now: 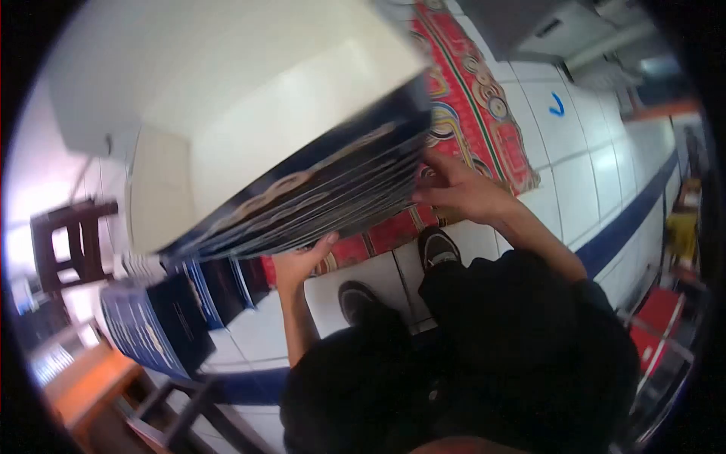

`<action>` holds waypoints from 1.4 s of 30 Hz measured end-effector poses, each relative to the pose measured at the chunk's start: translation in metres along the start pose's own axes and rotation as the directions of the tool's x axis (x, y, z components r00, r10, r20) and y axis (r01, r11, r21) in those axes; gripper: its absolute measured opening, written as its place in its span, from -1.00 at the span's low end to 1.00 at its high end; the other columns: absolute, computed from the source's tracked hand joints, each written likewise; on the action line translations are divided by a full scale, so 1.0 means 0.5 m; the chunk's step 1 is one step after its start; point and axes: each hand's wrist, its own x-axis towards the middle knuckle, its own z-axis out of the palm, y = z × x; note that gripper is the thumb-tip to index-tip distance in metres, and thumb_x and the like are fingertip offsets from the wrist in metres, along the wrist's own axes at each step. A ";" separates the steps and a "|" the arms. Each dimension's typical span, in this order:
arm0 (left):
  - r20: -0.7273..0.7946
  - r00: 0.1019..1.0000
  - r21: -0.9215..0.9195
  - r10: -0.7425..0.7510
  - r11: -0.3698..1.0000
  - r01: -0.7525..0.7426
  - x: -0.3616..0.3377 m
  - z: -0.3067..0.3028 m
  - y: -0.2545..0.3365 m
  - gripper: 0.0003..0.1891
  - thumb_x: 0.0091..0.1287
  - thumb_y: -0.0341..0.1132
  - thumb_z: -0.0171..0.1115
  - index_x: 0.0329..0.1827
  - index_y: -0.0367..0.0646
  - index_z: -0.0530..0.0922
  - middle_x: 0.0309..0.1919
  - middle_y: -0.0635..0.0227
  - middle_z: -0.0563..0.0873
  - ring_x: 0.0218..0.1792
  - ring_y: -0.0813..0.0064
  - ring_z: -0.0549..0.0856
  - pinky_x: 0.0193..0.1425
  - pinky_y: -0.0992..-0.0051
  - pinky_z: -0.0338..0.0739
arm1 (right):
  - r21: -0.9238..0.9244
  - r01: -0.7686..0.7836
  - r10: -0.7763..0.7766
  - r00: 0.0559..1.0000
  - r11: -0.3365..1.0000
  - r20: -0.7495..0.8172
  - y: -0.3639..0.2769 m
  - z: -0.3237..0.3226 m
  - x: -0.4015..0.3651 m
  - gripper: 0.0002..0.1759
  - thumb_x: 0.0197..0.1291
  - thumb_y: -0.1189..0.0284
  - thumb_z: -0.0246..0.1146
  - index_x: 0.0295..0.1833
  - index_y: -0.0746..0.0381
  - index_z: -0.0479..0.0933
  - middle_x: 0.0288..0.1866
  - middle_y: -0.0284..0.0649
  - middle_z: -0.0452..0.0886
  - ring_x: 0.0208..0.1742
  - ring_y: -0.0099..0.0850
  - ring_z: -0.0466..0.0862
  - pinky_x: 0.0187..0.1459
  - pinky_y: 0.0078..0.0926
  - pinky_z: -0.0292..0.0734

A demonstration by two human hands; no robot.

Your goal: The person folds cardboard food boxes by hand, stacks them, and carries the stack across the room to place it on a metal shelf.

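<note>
A thick stack of dark blue printed sheets or covers (pixel 318 193), with pale lettering along it, lies fanned at the front edge of a cream-coloured surface (pixel 295 106). My left hand (pixel 301 265) holds the stack's near edge from below, its thumb against the edge and its other fingers mostly hidden. At the right end, my right hand (pixel 470 193) grips the stack's corner with bent fingers. The exact kind of item is blurred.
More dark blue stacks (pixel 159 321) stand at the left, beside a dark stool (pixel 76 242) and an orange-topped table (pixel 91 378). A red patterned mat (pixel 484 98) covers part of the white tiled floor. A red seat (pixel 656 325) with metal bars is at the right.
</note>
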 end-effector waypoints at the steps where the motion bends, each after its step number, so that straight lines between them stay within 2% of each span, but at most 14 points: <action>1: -0.033 0.999 0.024 0.013 1.000 -0.012 -0.002 0.006 0.001 -0.29 0.05 -0.35 0.67 0.25 -0.38 0.50 0.05 0.12 0.69 0.03 0.29 0.69 0.22 0.33 0.58 | 0.010 0.070 -0.071 0.996 0.997 0.057 0.012 -0.008 0.003 -0.16 0.34 0.56 0.26 0.65 0.25 0.03 0.56 -0.06 0.30 0.45 -0.27 0.47 0.47 -0.29 0.37; 5: -0.124 0.992 0.076 0.007 0.997 0.002 -0.017 -0.005 -0.018 -0.23 0.06 -0.44 0.64 0.35 -0.38 0.42 0.14 0.07 0.65 0.09 0.26 0.67 0.28 0.33 0.54 | -0.283 0.295 -0.277 0.955 0.912 0.103 0.059 -0.020 0.004 -0.18 0.39 0.48 0.22 0.66 0.27 0.01 0.53 0.06 0.32 0.46 -0.17 0.47 0.43 -0.24 0.39; 9: -0.072 0.997 0.186 0.039 0.982 -0.025 -0.015 -0.001 -0.004 -0.47 0.03 -0.47 0.63 0.11 -0.36 0.64 -0.02 0.17 0.76 -0.03 0.38 0.72 0.17 0.37 0.60 | -0.695 0.327 -0.308 0.938 0.641 0.157 0.059 -0.026 -0.018 -0.19 0.40 0.43 0.20 0.65 0.29 -0.01 0.46 0.17 0.34 0.37 0.01 0.53 0.32 -0.13 0.48; 10: -0.037 0.999 0.293 0.014 0.956 -0.003 -0.011 -0.008 -0.013 -0.40 0.06 -0.45 0.63 0.19 -0.37 0.58 0.03 0.13 0.74 0.04 0.33 0.70 0.24 0.33 0.56 | -0.759 0.316 -0.310 0.938 0.569 0.158 0.069 -0.027 -0.023 -0.20 0.40 0.42 0.20 0.64 0.29 -0.01 0.44 0.19 0.35 0.33 0.06 0.56 0.28 -0.09 0.51; 11: -0.002 1.000 0.398 -0.011 0.917 0.010 -0.007 -0.014 -0.022 -0.34 0.08 -0.44 0.63 0.27 -0.37 0.52 0.08 0.10 0.71 0.11 0.28 0.68 0.32 0.30 0.52 | -0.783 0.307 -0.274 0.945 0.540 0.181 0.085 -0.033 -0.022 -0.20 0.40 0.42 0.20 0.64 0.29 -0.01 0.44 0.20 0.35 0.26 0.08 0.60 0.22 -0.08 0.55; 15: -0.034 0.988 0.400 -0.147 0.904 0.149 -0.019 -0.022 -0.013 -0.34 0.11 -0.47 0.62 0.29 -0.37 0.51 0.11 0.09 0.71 0.10 0.30 0.68 0.33 0.30 0.51 | -0.855 0.268 -0.161 0.962 0.443 0.218 0.105 -0.046 -0.034 -0.20 0.40 0.40 0.17 0.64 0.29 -0.02 0.46 0.21 0.34 0.04 0.13 0.71 -0.01 -0.05 0.69; 18: -0.061 0.973 0.443 -0.222 0.868 0.226 -0.021 -0.028 -0.010 -0.32 0.11 -0.47 0.62 0.31 -0.36 0.48 0.14 0.09 0.68 0.12 0.30 0.66 0.35 0.30 0.48 | -0.868 0.295 -0.243 0.947 0.400 0.210 0.122 -0.037 -0.037 -0.27 0.41 0.39 0.13 0.61 0.30 0.05 0.50 0.22 0.30 0.05 0.11 0.72 -0.10 -0.08 0.73; 22: -0.091 0.973 0.447 -0.214 0.864 0.231 -0.032 -0.035 -0.021 -0.26 0.09 -0.45 0.63 0.34 -0.34 0.44 0.18 0.08 0.63 0.16 0.28 0.60 0.38 0.29 0.43 | -0.869 0.397 -0.335 0.895 0.295 0.295 0.137 -0.039 -0.035 -0.45 0.46 0.37 0.06 0.48 0.34 0.30 0.42 0.21 0.41 0.13 0.07 0.69 0.01 -0.04 0.69; 25: -0.090 0.972 0.455 -0.217 0.859 0.234 -0.038 -0.037 -0.024 -0.22 0.07 -0.43 0.64 0.36 -0.32 0.40 0.21 0.08 0.59 0.20 0.27 0.56 0.40 0.28 0.40 | -0.504 0.192 -0.202 0.979 0.842 0.036 0.077 -0.034 -0.051 -0.54 0.46 0.35 0.04 0.34 0.37 0.46 0.24 0.20 0.57 0.16 0.00 0.68 0.16 -0.05 0.59; 26: -0.087 0.971 0.462 -0.223 0.854 0.238 -0.039 -0.036 -0.026 -0.20 0.06 -0.43 0.64 0.37 -0.32 0.39 0.22 0.08 0.57 0.21 0.26 0.54 0.41 0.28 0.39 | -0.451 0.184 -0.196 0.980 0.873 0.020 0.082 -0.035 -0.047 -0.54 0.47 0.35 0.03 0.36 0.36 0.43 0.20 0.17 0.60 0.15 -0.01 0.69 0.17 -0.07 0.57; 32: -0.088 0.967 0.468 -0.239 0.847 0.252 -0.048 -0.042 -0.032 -0.12 0.03 -0.40 0.66 0.42 -0.29 0.32 0.28 0.07 0.49 0.28 0.23 0.46 0.45 0.26 0.32 | -0.255 0.100 -0.147 0.975 0.962 -0.170 0.077 -0.006 -0.029 -0.55 0.50 0.33 0.03 0.36 0.35 0.44 0.07 0.13 0.68 0.08 -0.02 0.72 0.19 -0.13 0.54; 35: -0.092 0.967 0.462 -0.236 0.850 0.252 -0.043 -0.047 -0.033 -0.08 0.01 -0.38 0.67 0.44 -0.27 0.29 0.31 0.07 0.45 0.31 0.22 0.42 0.47 0.25 0.28 | -0.364 0.033 -0.086 0.988 0.931 -0.131 0.066 -0.002 -0.021 -0.57 0.51 0.30 0.05 0.29 0.36 0.50 0.13 0.11 0.65 0.17 -0.05 0.67 0.23 -0.14 0.52; 38: -0.080 0.969 0.460 -0.235 0.853 0.244 -0.044 -0.048 -0.034 -0.03 0.00 -0.37 0.68 0.46 -0.26 0.26 0.34 0.06 0.41 0.34 0.21 0.37 0.49 0.24 0.25 | -0.497 0.206 -0.272 0.960 0.843 -0.063 0.080 -0.007 -0.012 -0.57 0.53 0.27 0.04 0.24 0.36 0.55 0.22 0.11 0.59 0.31 -0.06 0.58 0.28 -0.14 0.47; 42: -0.079 0.971 0.442 -0.227 0.865 0.238 -0.046 -0.055 -0.032 0.02 -0.03 -0.34 0.69 0.50 -0.24 0.21 0.38 0.06 0.35 0.39 0.19 0.32 0.52 0.23 0.20 | -0.371 0.165 -0.211 0.974 0.914 -0.086 0.087 -0.008 -0.005 -0.50 0.53 0.28 0.05 0.43 0.32 0.37 0.41 0.07 0.43 0.45 -0.13 0.45 0.40 -0.20 0.39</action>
